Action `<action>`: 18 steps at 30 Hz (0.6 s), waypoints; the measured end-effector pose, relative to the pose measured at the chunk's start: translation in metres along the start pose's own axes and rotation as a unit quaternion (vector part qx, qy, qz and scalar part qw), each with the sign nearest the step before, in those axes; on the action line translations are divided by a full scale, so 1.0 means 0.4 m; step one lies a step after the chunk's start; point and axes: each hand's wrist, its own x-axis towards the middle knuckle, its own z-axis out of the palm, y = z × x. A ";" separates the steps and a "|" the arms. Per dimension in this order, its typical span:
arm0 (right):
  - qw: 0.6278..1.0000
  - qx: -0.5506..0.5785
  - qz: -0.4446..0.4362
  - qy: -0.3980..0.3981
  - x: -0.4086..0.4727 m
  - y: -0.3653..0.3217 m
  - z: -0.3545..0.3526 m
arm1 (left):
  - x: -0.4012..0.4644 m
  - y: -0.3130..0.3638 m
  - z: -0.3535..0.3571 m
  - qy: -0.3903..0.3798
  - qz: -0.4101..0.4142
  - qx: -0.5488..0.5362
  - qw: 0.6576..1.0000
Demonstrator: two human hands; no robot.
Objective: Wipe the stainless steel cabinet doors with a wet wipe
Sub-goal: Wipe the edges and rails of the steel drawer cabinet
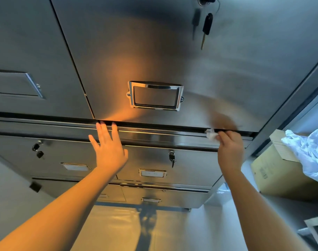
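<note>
A tall stainless steel cabinet door (154, 51) with a chrome label holder (155, 96) fills the upper view. My right hand (229, 151) pinches a small white wet wipe (211, 135) against the dark gap under the door's lower right edge. My left hand (108, 149) is flat with fingers spread, its fingertips touching the door's bottom edge near the seam between two doors. A second door (27, 51) stands to the left. Lower drawer fronts (191, 165) sit beneath my hands.
A key (206, 29) hangs from a lock at the top of the door. More keys (171, 158) stick out of the lower drawers. A cardboard box (274, 171) with a white plastic bag (308, 151) stands on the right.
</note>
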 end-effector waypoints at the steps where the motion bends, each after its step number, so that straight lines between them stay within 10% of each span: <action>1: 0.999 0.024 0.032 0.011 -0.010 -0.025 0.004 | 0.000 -0.004 -0.003 -0.005 0.003 0.001 1.000; 11: 0.983 0.026 -0.142 -0.109 -0.126 -0.412 0.148 | -0.003 -0.012 -0.024 -0.016 0.002 -0.012 1.000; 18: 0.979 -0.054 -0.184 -0.074 -0.042 -0.160 0.010 | -0.008 -0.023 -0.025 0.000 0.011 -0.012 1.000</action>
